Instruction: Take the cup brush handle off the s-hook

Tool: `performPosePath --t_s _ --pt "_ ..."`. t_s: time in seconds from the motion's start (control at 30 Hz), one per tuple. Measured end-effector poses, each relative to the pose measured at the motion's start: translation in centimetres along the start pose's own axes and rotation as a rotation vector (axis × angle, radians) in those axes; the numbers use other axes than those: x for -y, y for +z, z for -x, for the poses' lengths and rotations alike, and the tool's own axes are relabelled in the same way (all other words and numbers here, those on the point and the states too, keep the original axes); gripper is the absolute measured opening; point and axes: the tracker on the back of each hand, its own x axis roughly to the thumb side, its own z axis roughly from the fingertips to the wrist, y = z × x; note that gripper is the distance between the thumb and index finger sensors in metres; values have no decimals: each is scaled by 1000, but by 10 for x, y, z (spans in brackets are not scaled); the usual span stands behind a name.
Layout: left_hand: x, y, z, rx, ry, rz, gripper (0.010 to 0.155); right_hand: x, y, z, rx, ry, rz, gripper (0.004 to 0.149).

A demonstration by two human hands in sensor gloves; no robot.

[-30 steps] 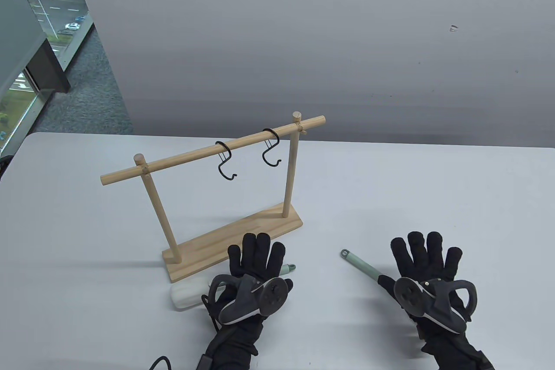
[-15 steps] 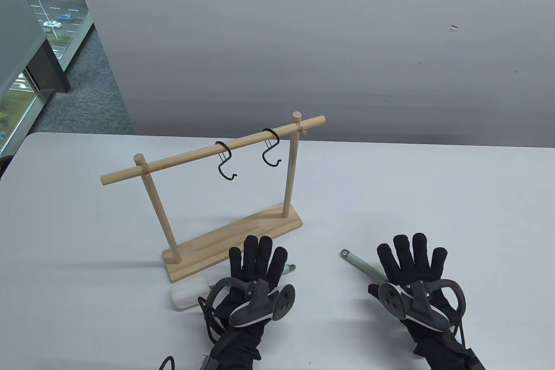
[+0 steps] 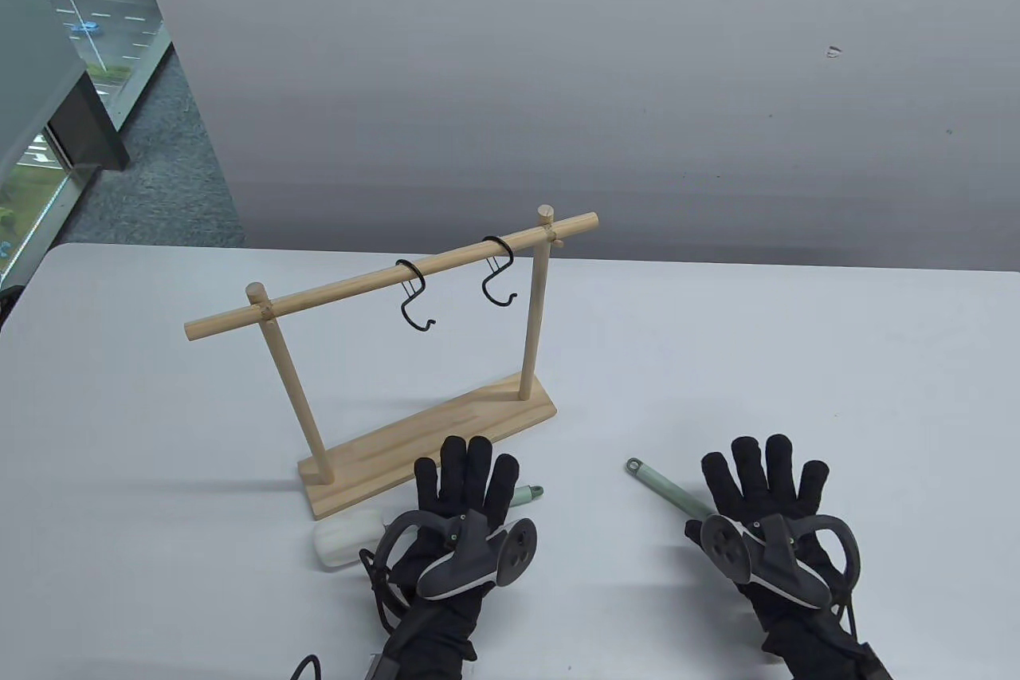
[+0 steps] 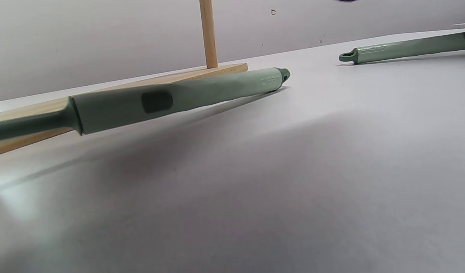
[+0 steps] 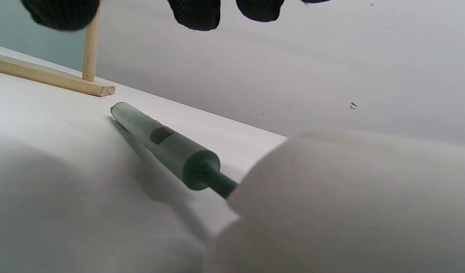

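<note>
Two black s-hooks (image 3: 416, 299) (image 3: 500, 275) hang empty on the wooden rack's rail (image 3: 335, 296). Two cup brushes lie on the table. The left brush has a white sponge head (image 3: 341, 542) and a green handle (image 3: 527, 494) (image 4: 179, 96), partly hidden under my left hand (image 3: 466, 477). The right brush's green handle (image 3: 665, 489) (image 5: 156, 136) runs under my right hand (image 3: 763, 477); its sponge head (image 5: 349, 201) fills the right wrist view. Both hands are open with fingers spread, holding nothing. The right fingertips (image 5: 196, 13) sit above the handle, not touching it.
The rack's wooden base (image 3: 446, 425) (image 4: 202, 74) (image 5: 50, 77) stands just beyond the left hand, with its two posts rising from it. White table (image 3: 797, 361) stretches to a grey wall behind. A cable trails from the left wrist at the bottom edge.
Both hands shifted slightly over the lying brushes, the left a little toward me and left, the right a little left. The brushes, hooks and rack have not moved.
</note>
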Motion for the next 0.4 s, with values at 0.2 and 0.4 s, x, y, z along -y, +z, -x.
performPosePath --t_s 0.2,0.4 --pt "0 0 1 -7 2 7 88 1 0 0 -1 -8 -9 81" --pt "0 0 1 -10 5 14 88 0 0 0 2 -9 -26 81"
